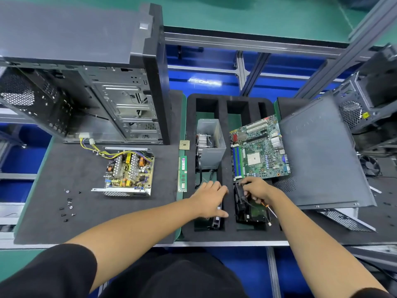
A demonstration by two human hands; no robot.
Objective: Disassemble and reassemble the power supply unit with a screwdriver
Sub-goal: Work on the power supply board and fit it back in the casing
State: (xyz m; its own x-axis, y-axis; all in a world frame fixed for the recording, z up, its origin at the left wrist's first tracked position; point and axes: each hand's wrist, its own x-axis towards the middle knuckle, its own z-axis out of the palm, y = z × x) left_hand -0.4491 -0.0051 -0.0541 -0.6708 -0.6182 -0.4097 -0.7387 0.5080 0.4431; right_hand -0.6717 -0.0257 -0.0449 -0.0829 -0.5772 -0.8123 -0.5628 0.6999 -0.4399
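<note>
The near end of the left slot of the foam tray is covered by the left hand, so the dark part beneath it cannot be identified. In the slot to its right, most of the screwdriver is concealed inside the right hand; only a short orange and pale length is seen. The small fasteners far left of the tray are too tiny to be told apart. The computer case beyond the tray's left side is cut by the picture's left edge
</note>
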